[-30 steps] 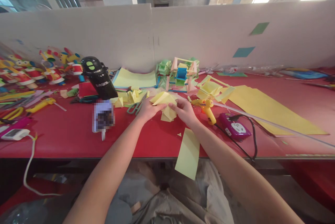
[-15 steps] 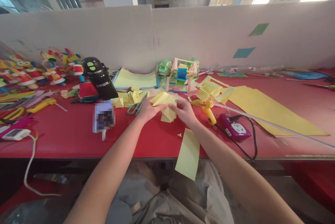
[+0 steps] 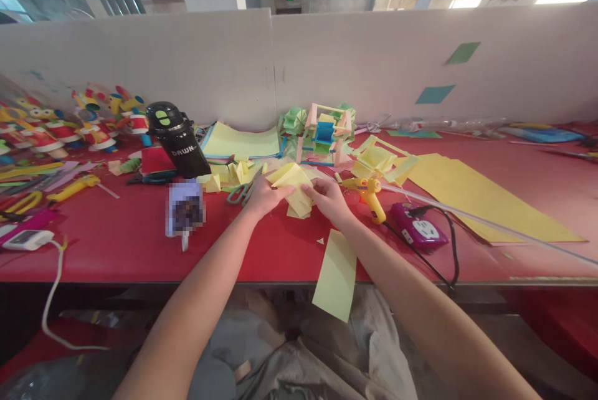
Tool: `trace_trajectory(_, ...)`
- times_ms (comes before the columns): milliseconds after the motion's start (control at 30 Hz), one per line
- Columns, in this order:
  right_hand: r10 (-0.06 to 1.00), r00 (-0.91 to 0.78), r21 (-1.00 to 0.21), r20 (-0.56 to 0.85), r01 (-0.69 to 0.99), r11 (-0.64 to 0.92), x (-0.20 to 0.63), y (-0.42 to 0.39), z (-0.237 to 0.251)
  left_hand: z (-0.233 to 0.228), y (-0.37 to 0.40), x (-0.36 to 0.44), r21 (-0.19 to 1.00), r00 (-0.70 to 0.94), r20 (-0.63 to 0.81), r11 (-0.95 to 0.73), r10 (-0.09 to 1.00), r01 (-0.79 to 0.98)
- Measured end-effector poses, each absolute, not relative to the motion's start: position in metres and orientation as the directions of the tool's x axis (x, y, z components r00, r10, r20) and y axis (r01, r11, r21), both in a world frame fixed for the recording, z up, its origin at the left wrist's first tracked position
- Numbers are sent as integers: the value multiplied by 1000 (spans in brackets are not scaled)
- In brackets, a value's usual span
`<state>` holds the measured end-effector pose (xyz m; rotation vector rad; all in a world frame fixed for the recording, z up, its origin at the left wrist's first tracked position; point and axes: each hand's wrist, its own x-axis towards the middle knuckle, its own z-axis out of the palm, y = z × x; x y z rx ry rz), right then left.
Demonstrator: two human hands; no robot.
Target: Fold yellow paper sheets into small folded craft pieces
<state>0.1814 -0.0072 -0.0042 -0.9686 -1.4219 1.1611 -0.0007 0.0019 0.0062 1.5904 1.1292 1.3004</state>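
Both of my hands hold a folded yellow paper piece (image 3: 294,185) just above the red table (image 3: 116,244). My left hand (image 3: 264,196) pinches its left side and my right hand (image 3: 329,197) grips its right side. A yellow glue gun (image 3: 369,191) lies just right of my right hand. Green scissors (image 3: 240,193) lie just left of my left hand, among small folded yellow paper bits (image 3: 233,172). A light yellow paper strip (image 3: 335,272) hangs over the table's front edge below my hands.
A black bottle (image 3: 175,138) stands at the left, with a pile of colourful toy figures (image 3: 60,123) beyond it. A paper ferris-wheel model (image 3: 322,132) stands against the white partition. A purple power socket (image 3: 418,228) with black cable and large yellow sheets (image 3: 476,194) lie to the right.
My fingers shifted slightly on the folded yellow paper, which turned a little. Everything else stays in place.
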Motion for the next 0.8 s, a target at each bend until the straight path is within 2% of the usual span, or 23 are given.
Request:
trace_trajectory(167, 961, -158, -974, 227, -37, 224, 182, -7, -4, 5, 2, 0, 945, 115, 296, -308, 948, 106)
trace_trajectory(467, 974, -135, -983, 183, -20, 182, 181, -8, -2, 8, 5, -4, 936, 52, 320, -324, 946, 139)
trace_trajectory(800, 974, -107, -979, 199, 14, 202, 181, -7, -3, 11, 3, -3, 923, 32, 339, -339, 940, 182)
